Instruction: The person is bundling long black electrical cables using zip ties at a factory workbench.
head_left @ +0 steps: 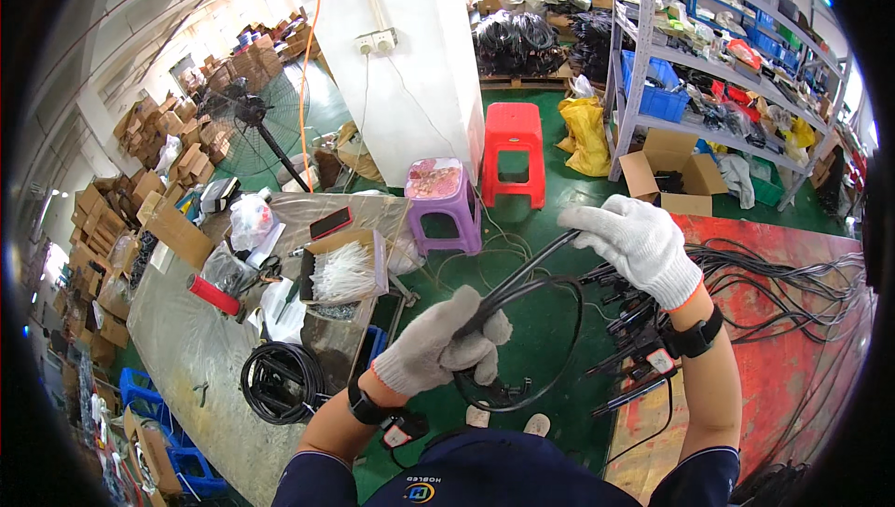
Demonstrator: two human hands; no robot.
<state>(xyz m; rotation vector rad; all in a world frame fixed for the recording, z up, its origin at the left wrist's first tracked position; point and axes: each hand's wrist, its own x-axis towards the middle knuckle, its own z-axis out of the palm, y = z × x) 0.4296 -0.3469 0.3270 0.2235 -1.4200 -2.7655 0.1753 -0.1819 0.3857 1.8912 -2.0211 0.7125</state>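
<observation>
Black cable [496, 301] held up in mid-air between the two tabletops, a loop of it hanging in front of the wearer, above the floor. Left hand [441, 344], gloved, curled closed around the gathered lengths; right hand [634, 241], gloved, thumb and fingers nearly together on a stretch farther up. Risks, as I judge them: the loop could slip out of the left fist if the glove fabric slides on the smooth jacket; a hard pull from the right might kink it; the loose lower part could snag on the wrist unit [660, 361] or its lead. Right forearm passes close over connector ends and cable strands [774, 274] on the red tabletop [783, 386], so a low swing might drag or tangle them. Left tabletop [177, 339]: a coiled cable [311, 381] near the left forearm, a box of white strips [345, 272], a red cylinder [213, 294]. Beyond, a purple stool [434, 181] and red stool [512, 120] crowd the gap.
</observation>
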